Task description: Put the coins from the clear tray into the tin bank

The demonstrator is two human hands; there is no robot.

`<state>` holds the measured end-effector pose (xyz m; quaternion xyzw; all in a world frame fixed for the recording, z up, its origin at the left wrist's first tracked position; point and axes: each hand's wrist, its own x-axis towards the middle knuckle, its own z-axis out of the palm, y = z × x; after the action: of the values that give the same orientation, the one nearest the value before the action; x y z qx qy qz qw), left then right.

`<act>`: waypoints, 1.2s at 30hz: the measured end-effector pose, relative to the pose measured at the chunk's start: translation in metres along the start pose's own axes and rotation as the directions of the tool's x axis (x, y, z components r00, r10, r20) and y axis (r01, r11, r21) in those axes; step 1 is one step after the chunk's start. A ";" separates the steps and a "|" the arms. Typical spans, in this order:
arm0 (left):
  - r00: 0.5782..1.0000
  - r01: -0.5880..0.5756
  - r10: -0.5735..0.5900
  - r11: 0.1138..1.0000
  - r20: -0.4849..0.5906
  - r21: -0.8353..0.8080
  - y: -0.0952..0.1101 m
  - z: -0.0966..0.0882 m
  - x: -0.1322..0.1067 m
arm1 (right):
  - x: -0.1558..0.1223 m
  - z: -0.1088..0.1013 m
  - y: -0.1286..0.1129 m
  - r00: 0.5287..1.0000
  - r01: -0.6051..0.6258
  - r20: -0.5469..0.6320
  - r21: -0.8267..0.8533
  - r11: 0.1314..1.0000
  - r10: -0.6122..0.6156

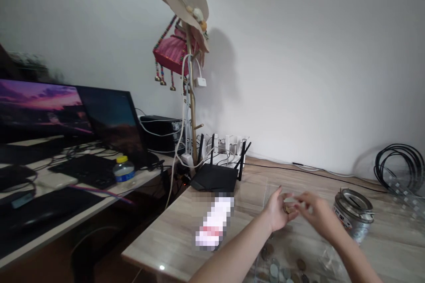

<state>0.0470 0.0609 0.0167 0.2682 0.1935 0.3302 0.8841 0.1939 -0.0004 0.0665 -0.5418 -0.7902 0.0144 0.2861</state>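
My left hand [278,212] is raised over the table, palm turned inward and fingers curled. A small dark-gold spot shows at its fingers; I cannot tell whether it is a ring or a coin. Facing it, my right hand [314,211] has its fingertips pinched together close to the left fingers; anything between them is too small to make out. Below both hands, several loose coins [274,270] lie near the bottom edge of the view. Right of my right hand stands a silver metal jar [353,212] with a slotted lid and wire clasp, partly covered by my forearm.
A blurred bright phone-like object [214,223] lies left of my arms, before a black router [215,177]. Crumpled clear plastic [332,261] lies by the right forearm. Coiled black cable [381,172] rests at right. Monitors [109,119] and a yellow-capped bottle [124,171] stand on the left desk.
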 end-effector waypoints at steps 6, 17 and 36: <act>0.996 0.035 -0.032 0.999 0.083 -0.033 -0.004 0.002 0.002 | 0.007 0.036 -0.009 0.978 0.004 0.207 0.113 0.994 -0.027; 0.987 0.024 -0.008 0.995 -0.160 0.097 -0.012 -0.016 0.014 | -0.024 -0.053 0.061 0.786 -0.549 -0.509 -0.315 0.774 0.351; 0.986 -0.050 0.055 0.998 0.156 -0.036 0.002 0.010 -0.011 | 0.002 0.013 -0.008 0.997 -0.030 0.072 0.075 0.997 0.024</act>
<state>0.0431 0.0511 0.0280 0.2841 0.1106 0.3345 0.8917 0.1805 0.0021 0.0592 -0.5404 -0.7914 0.0674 0.2779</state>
